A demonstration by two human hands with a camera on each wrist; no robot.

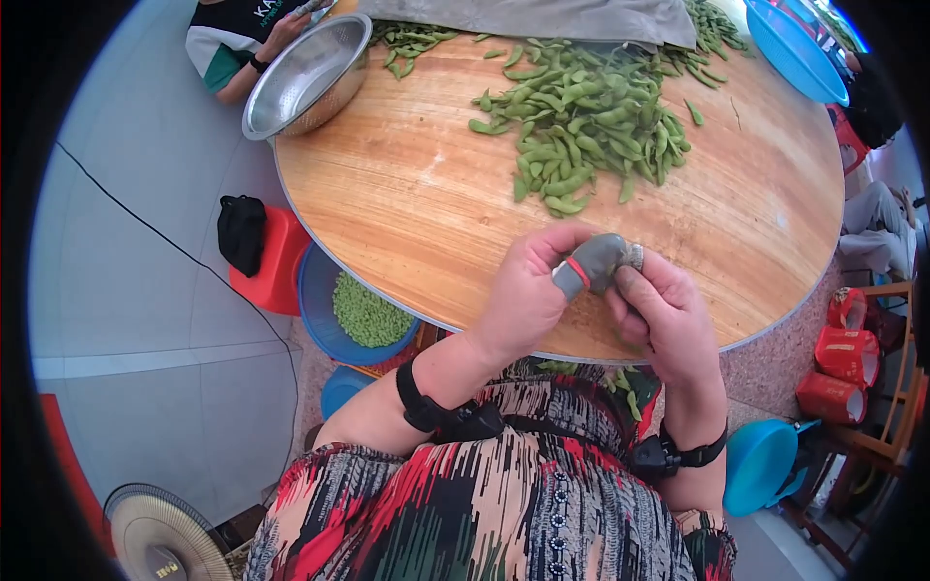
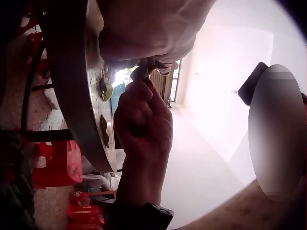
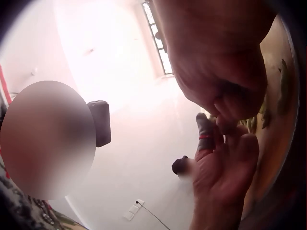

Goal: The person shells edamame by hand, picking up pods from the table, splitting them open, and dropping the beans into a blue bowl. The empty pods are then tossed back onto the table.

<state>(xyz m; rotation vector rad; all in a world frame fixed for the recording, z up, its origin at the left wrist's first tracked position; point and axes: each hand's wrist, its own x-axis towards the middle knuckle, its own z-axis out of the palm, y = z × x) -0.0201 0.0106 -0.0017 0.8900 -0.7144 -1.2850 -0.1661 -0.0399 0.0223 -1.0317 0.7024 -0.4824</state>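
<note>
Tabletop: round and wood-grained with a pale rim, it spans the head view beside a light grey tiled floor.
Pods: in the head view, green bean pods lie heaped beyond the hands, some against a grey cloth.
Metal bowl: silver and perforated, it tilts at the far left edge.
Blue basin: round plastic, below the table edge, it holds pale green shelled beans, near a red plastic stool bearing a black bag.
Thumb cover: grey with a red band, it sits on the left hand, above the near part of the tabletop.
Grip: in the head view, the right hand curls its fingers, tips gathered against the cover's end; whether anything is pinched between the hands cannot be told.
Fingertips: the left wrist view shows the hands meeting beside the dark table edge, the contact shadowed.
Left palm: in the right wrist view, its fingers are partly bent, not spread wide, and meet the right hand's; their hold is hidden. Pods lie behind on the table.
</note>
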